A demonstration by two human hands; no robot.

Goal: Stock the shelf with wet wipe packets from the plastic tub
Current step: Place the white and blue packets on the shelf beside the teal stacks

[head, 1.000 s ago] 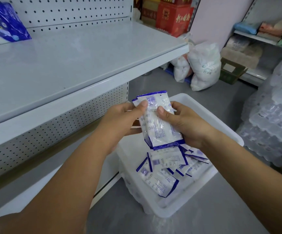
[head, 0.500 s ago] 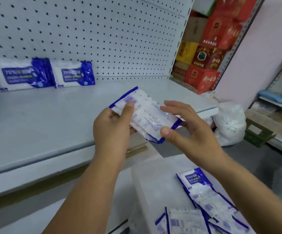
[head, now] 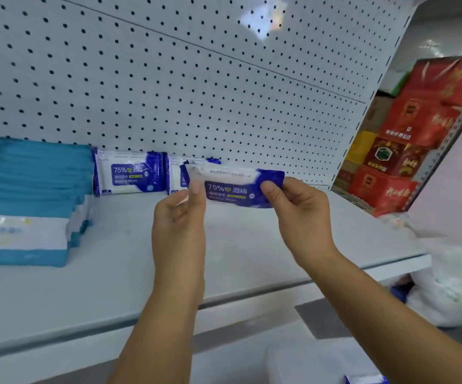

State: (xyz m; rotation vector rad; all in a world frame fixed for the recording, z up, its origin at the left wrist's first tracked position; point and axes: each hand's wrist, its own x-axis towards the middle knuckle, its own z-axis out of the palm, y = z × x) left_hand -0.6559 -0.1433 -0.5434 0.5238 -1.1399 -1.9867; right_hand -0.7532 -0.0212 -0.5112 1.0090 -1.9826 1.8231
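A blue and white wet wipe packet (head: 232,187) is held upright above the white shelf (head: 241,245), printed face toward me. My left hand (head: 178,217) pinches its left end and my right hand (head: 297,209) pinches its right end. Two matching packets stand against the pegboard at the back, one (head: 130,173) in full view and the other (head: 176,173) mostly hidden behind the held packet. A corner of the plastic tub (head: 302,361) shows at the bottom edge with a bit of one packet (head: 362,380) in it.
A stack of teal and white packs (head: 27,200) fills the shelf's left side. The pegboard back wall (head: 196,79) rises behind. Red and yellow boxes (head: 407,139) stand to the right of the shelf, and a white plastic bag (head: 443,289) lies on the floor below.
Both hands have lifted the packet from the tub up over the shelf and turned it so its printed face shows. The view has risen, and the tub has dropped almost out of sight.
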